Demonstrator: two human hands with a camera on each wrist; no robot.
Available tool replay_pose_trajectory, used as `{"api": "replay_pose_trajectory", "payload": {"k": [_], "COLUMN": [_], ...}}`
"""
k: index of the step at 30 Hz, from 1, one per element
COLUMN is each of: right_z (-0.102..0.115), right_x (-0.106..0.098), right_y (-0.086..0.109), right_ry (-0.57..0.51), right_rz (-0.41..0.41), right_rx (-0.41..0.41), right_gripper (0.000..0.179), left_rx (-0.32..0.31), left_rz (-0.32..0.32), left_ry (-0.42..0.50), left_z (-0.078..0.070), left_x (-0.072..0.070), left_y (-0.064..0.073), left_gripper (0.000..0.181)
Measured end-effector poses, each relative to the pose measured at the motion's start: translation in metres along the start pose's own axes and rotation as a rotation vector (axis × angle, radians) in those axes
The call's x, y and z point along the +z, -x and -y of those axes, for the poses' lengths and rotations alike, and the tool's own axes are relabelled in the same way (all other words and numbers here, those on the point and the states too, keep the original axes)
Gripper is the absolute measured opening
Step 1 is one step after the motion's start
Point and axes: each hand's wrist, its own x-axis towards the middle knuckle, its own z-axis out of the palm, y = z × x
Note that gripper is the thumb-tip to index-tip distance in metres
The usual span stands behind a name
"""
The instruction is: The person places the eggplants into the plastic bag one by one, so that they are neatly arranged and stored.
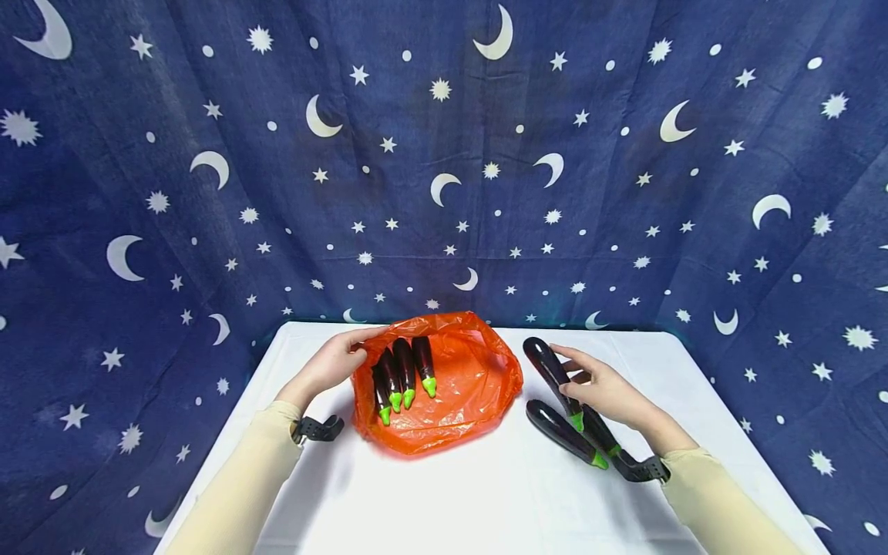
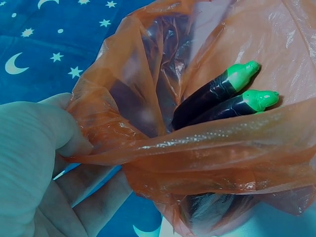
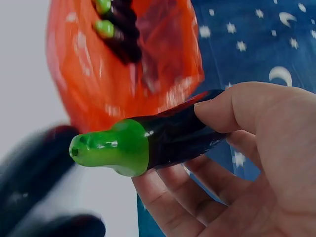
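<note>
My left hand (image 1: 330,364) pinches the bag (image 1: 465,381) at its edge; my right hand (image 1: 610,391) grasps an eggplant (image 1: 545,361), right of the bag. Judged step: bagging; next move calls for carrying it leftward inside.

A loose eggplant (image 3: 30,173) is blurring and running past the right wrist view's left edge, while the left wrist view is cutting off the bag (image 2: 222,165).

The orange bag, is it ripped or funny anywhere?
Nothing stands out: the bag looks crumpled, but I see no rip or spill. The left hand pinches it, and four eggplants lie inside.
</note>
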Motion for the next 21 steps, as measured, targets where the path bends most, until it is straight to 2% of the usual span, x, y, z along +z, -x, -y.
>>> {"api": "replay_pose_trajectory", "payload": {"k": [8,14,21], "right_z": [0.021,0.030,0.042], "right_x": [0.046,0.081,0.116], "right_y": [-0.022,-0.043,-0.069], "right_ry": [-0.017,-0.034,0.029], "right_rz": [0.082,0.106,0.040], "right_rx": [-0.125,-0.099,-0.018], "right_gripper": [0.069,0.071,0.071], "left_rx": [0.014,0.000,-0.006], "left_rz": [0.002,0.004,0.013], "left_ry": [0.012,0.008,0.035], "left_z": [0.001,0.001,0.001], "left_x": [0.000,0.001,0.001], "left_y": [-0.001,-0.001,-0.001], "left_gripper": [0.058,0.058,0.059]}}
